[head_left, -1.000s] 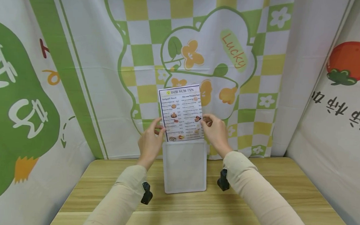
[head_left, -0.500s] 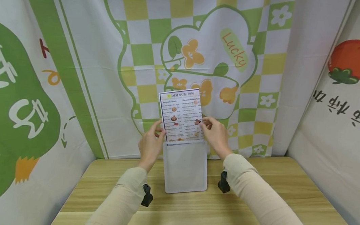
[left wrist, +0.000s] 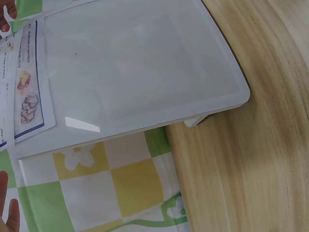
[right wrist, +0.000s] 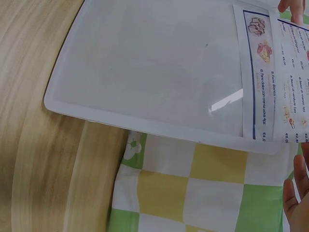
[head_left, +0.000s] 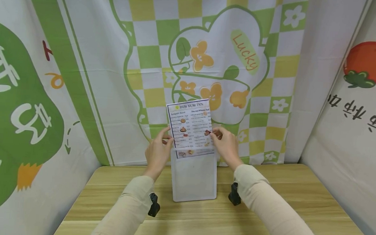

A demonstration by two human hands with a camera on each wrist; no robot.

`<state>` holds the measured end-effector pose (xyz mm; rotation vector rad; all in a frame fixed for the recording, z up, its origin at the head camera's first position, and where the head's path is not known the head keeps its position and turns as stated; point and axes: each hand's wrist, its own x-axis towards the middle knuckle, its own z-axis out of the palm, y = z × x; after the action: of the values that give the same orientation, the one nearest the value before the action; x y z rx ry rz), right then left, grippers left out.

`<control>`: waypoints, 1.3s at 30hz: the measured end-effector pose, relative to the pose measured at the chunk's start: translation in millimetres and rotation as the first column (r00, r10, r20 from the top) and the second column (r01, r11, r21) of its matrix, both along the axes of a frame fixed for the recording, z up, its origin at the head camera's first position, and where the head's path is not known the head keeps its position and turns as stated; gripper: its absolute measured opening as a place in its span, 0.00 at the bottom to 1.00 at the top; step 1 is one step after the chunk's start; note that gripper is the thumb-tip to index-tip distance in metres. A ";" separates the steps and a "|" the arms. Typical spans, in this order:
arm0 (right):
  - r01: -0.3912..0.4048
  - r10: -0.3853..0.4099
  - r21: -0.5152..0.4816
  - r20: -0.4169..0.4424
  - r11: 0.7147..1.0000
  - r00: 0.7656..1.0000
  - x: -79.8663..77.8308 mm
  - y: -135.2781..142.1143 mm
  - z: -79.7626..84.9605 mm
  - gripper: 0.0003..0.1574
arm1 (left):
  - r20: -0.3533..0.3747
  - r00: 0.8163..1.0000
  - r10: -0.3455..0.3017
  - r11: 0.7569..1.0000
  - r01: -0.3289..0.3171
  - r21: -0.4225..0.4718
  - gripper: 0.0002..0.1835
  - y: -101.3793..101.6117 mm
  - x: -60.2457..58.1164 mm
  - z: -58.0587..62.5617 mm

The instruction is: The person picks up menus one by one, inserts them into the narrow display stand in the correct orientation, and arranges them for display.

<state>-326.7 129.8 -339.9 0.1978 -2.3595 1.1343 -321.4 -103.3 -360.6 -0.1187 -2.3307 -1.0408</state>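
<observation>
A printed "DIM SUM INN" menu sheet (head_left: 189, 123) stands upright above a white display frame (head_left: 195, 180). Its bottom strip (left wrist: 30, 99) lies behind the frame's clear front, slightly askew. My left hand (head_left: 158, 152) pinches the sheet's left edge between thumb and fingers. On the opposite edge, my right hand (head_left: 227, 146) pinches the sheet at about the same height. Leaning back a little, the frame rests its lower edge on the wooden table. In the right wrist view the menu strip (right wrist: 256, 72) shows through the glossy cover, and only part of a hand appears at the edge.
The wooden table (head_left: 249, 216) spreads around the frame. Right behind it hangs a checkered green, yellow and white cloth (head_left: 160, 34). Printed white side panels (head_left: 350, 133) stand left and right. A black wrist camera (head_left: 234, 194) hangs below each sleeve.
The menu sheet has slid downward, and its bottom strip has gone from above the frame's top edge to behind the clear front. Both hands have lowered slightly with it; the frame stays put.
</observation>
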 end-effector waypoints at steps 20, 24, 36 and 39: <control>-0.050 0.050 0.006 0.077 0.999 0.996 0.7 2.7 -19.0 0.14 | -0.002 1.000 0.010 1.000 -0.010 0.010 0.21 0.7 0.3 -5.0; -0.063 0.063 -0.005 0.084 0.998 0.994 0.3 1.3 -16.8 0.15 | -0.004 1.000 0.011 1.000 -0.010 0.016 0.22 -0.6 1.1 -6.4; -0.060 0.072 -0.120 0.097 0.991 0.993 -2.1 -3.4 -6.0 0.15 | 0.024 1.000 0.003 1.000 -0.003 0.016 0.21 -0.1 6.2 -10.6; -0.060 0.071 -0.124 0.090 0.991 0.993 -2.0 -3.4 -4.7 0.14 | 0.027 1.000 -0.002 1.000 0.001 0.013 0.21 -0.3 6.0 -11.3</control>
<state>-328.7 126.4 -344.6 0.1839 -2.3718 1.3409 -315.4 -103.6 -371.9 -0.1024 -2.3479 -1.0639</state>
